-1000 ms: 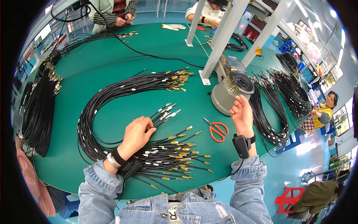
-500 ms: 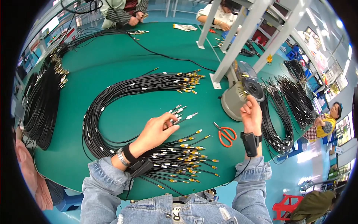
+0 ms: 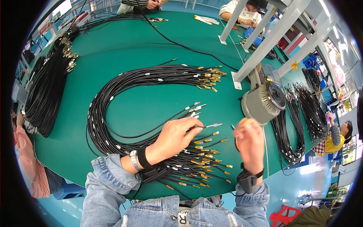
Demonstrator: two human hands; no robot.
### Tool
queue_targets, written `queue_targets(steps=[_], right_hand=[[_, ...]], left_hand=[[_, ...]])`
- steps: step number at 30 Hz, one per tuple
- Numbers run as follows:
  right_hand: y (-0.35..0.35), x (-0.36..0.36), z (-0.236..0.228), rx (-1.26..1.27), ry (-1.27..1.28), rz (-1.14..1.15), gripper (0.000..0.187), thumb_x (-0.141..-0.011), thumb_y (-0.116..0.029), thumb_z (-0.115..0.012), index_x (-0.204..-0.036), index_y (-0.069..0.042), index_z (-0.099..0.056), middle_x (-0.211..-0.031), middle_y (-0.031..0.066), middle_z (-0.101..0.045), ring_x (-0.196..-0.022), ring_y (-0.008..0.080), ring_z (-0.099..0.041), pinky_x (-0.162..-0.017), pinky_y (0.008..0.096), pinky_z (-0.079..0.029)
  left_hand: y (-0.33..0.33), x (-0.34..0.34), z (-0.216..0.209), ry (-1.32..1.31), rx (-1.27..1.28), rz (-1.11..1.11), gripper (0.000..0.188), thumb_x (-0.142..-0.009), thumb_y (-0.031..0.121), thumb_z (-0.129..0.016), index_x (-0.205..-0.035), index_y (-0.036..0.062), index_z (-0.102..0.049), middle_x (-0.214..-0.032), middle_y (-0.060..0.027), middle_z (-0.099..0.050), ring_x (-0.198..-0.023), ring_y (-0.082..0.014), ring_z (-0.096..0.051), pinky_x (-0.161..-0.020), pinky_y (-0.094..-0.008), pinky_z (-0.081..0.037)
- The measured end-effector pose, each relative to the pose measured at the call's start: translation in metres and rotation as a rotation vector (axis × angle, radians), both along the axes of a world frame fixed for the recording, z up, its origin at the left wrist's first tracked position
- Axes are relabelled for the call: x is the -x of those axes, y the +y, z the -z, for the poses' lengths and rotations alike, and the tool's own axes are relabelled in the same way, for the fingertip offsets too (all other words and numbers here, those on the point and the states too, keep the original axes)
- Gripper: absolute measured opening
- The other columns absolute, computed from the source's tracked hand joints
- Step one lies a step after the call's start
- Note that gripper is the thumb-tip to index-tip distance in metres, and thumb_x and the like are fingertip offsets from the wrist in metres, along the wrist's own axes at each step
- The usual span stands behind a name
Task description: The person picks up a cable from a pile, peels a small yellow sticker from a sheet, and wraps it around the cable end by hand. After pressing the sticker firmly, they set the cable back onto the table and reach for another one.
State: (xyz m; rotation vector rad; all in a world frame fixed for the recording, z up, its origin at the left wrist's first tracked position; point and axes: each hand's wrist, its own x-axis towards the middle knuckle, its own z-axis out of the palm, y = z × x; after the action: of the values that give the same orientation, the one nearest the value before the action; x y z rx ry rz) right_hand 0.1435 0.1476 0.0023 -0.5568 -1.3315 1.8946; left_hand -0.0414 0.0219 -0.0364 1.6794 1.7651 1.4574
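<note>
Head view: one black cable point(image 3: 207, 126) sat between the two arms of the U-shaped bundle point(image 3: 96, 109), its pale-sleeved tip pointing right, away from the bundle's bend. Left hand point(image 3: 179, 135) pinched that cable just short of the tip, thumb and forefinger closed on it, forearm across the bundle's lower arm. Right hand point(image 3: 250, 142) was right of the bundle's lower ends, fingers curled in, blurred; couldn't tell whether it gripped anything. A few white-sleeved ends point(image 3: 195, 112) lay inside the bundle's opening, just above the pinched cable. Red-handled cutters point(image 3: 237, 144), right of the bundle, mostly hidden behind the right hand. Grey machine point(image 3: 261, 105) with round black top stood farther right of the bundle, near the foot of a pale metal post point(image 3: 268, 41). More cables point(image 3: 45, 98) were heaped left of the bundle, another looped batch point(image 3: 289, 140) to its far right. White gloves point(image 3: 207, 19) lay beyond the bundle, toward the far edge of the green worktop point(image 3: 151, 45).
</note>
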Motion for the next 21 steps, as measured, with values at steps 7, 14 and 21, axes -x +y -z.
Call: queue_targets(steps=[7,14,21], right_hand=[[-0.05,-0.004,0.026,-0.04,-0.133,-0.082,0.008,-0.086,-0.007,-0.054,-0.081,-0.001,-0.052,-0.077,0.0048,-0.05,-0.065,0.0117,-0.044,-0.067,0.026,-0.038],[-0.069,-0.002,0.028,0.031,-0.218,-0.055,0.007,-0.086,-0.007,-0.056,-0.085,0.0,-0.054,-0.076,0.0023,-0.053,-0.069,0.0099,-0.047,-0.067,0.0238,-0.039],[-0.069,-0.003,0.033,-0.025,-0.196,0.03,0.006,-0.086,-0.006,-0.056,-0.087,0.0,-0.054,-0.078,0.0021,-0.055,-0.069,0.0091,-0.048,-0.065,0.0231,-0.04]], left_hand=[[-0.009,-0.019,-0.014,0.054,-0.045,-0.003,0.011,-0.078,0.008,-0.067,-0.086,0.0019,-0.06,-0.07,-0.0072,-0.058,-0.054,-0.0162,-0.055,-0.048,-0.0276,-0.042],[-0.01,-0.022,-0.008,0.31,-0.18,-0.039,0.012,-0.073,0.006,-0.071,-0.081,0.005,-0.062,-0.066,-0.0045,-0.058,-0.051,-0.0174,-0.054,-0.046,-0.0275,-0.042],[-0.01,-0.025,-0.007,0.385,-0.216,-0.09,0.014,-0.069,0.004,-0.072,-0.079,0.0061,-0.064,-0.062,-0.0029,-0.056,-0.049,-0.0177,-0.052,-0.045,-0.0283,-0.042]])
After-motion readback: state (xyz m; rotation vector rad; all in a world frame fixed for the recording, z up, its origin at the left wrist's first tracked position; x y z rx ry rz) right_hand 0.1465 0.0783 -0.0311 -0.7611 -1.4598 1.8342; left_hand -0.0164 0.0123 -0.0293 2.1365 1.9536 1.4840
